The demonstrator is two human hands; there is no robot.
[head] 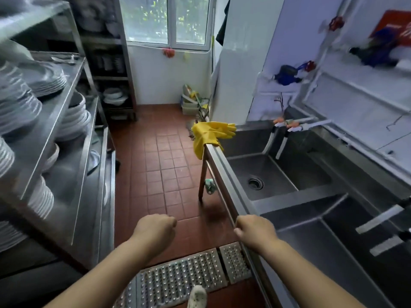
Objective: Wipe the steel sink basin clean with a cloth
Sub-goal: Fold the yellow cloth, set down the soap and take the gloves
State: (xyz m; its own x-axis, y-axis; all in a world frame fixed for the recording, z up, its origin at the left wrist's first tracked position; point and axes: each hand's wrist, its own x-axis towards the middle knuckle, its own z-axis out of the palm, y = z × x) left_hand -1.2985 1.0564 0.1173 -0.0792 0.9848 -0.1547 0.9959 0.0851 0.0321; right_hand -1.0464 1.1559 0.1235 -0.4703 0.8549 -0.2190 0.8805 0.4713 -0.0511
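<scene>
2 bare hands reach forward in a narrow kitchen aisle, neither holding a cloth. The left hand (155, 228) hangs over the red tile floor (169, 156), fingers curled into a loose, empty fist. The right hand (255, 230) sits at the front edge of the steel sink unit (229, 174), fingers folded down toward the rail — whether it grips the rail or only rests against it cannot be told.

The sink runs along the right wall with at least 2 basins. The far basin (266, 172) shows its round drain (255, 183); the near basin (315, 252) lies just beyond the right hand. Both look empty of dishes, so they are likely ready for wiping.

A pair of yellow rubber gloves (211, 134) drapes over the sink's far corner, probably left there to dry. A small greenish item (210, 185) — possibly a cloth — hangs below the front rail. Stacked white plates (20, 103) fill the steel shelves (64, 103) on the left.
</scene>
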